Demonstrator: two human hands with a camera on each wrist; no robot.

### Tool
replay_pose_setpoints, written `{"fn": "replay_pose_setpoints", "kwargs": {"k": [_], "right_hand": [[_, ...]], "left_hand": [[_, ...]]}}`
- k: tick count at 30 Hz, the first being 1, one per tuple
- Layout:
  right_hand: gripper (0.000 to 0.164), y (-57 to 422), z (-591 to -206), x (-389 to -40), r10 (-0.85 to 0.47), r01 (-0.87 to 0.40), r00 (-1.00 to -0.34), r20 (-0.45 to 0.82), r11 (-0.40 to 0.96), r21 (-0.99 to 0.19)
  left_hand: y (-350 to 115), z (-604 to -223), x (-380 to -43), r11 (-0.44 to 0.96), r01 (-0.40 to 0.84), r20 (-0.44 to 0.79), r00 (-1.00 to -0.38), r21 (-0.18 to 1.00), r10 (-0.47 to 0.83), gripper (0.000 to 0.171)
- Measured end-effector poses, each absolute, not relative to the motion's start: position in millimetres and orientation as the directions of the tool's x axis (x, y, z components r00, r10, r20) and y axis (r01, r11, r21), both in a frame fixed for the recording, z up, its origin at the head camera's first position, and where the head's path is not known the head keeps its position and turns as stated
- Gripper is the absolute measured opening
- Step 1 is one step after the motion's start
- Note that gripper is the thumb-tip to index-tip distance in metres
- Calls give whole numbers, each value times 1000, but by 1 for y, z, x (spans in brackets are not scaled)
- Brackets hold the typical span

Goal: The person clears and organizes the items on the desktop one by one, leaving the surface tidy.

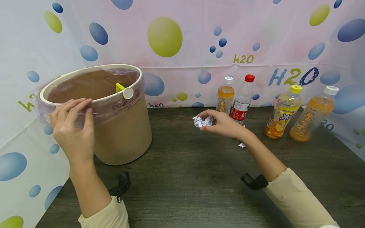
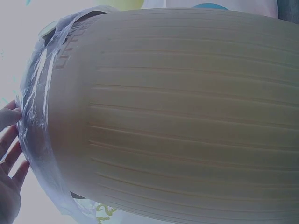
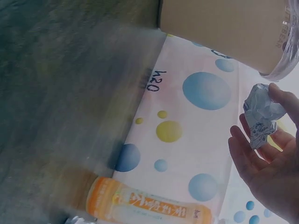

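In the head view my right hand (image 1: 220, 124) pinches a crumpled paper ball (image 1: 203, 122) between thumb and fingers, above the table in front of the bottles. The right wrist view also has the white paper ball (image 3: 261, 114), with printed marks on it, at the fingertips. My left hand (image 1: 74, 126) rests at the near rim of a beige trash bin (image 1: 125, 136), its fingers touching the clear plastic liner (image 1: 101, 112) folded over that rim. Seen from the left wrist, the fingers spread against the liner (image 2: 35, 112). Something yellow (image 1: 119, 87) shows inside the bin.
Behind my right hand stand an orange drink bottle (image 1: 225, 95) and a red-capped bottle (image 1: 242, 99). Farther right are a yellow-capped bottle (image 1: 282, 114) and another orange bottle (image 1: 313, 114). White paper (image 1: 241, 145) lies under the right forearm on the dark table (image 1: 185, 190).
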State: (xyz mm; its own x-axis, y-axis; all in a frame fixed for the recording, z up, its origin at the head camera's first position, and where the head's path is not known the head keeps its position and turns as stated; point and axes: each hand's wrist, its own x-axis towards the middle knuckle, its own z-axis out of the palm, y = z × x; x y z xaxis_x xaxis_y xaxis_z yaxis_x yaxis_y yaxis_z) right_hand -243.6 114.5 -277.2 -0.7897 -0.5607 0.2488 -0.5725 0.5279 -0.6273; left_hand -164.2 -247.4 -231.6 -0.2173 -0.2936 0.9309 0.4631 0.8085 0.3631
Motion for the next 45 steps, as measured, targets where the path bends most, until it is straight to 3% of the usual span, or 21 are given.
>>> {"fn": "replay_pose_setpoints", "kwargs": {"k": [17, 45], "right_hand": [[43, 89, -257, -242, -576, -602, -770, 276, 510, -615], [45, 38, -216, -244, -636, -713, -667, 387, 397, -578]], "left_hand": [[-247, -230, -165, 804, 477, 934, -220, 354, -281, 12], [-249, -231, -163, 800, 477, 931, -226, 363, -288, 12]]}}
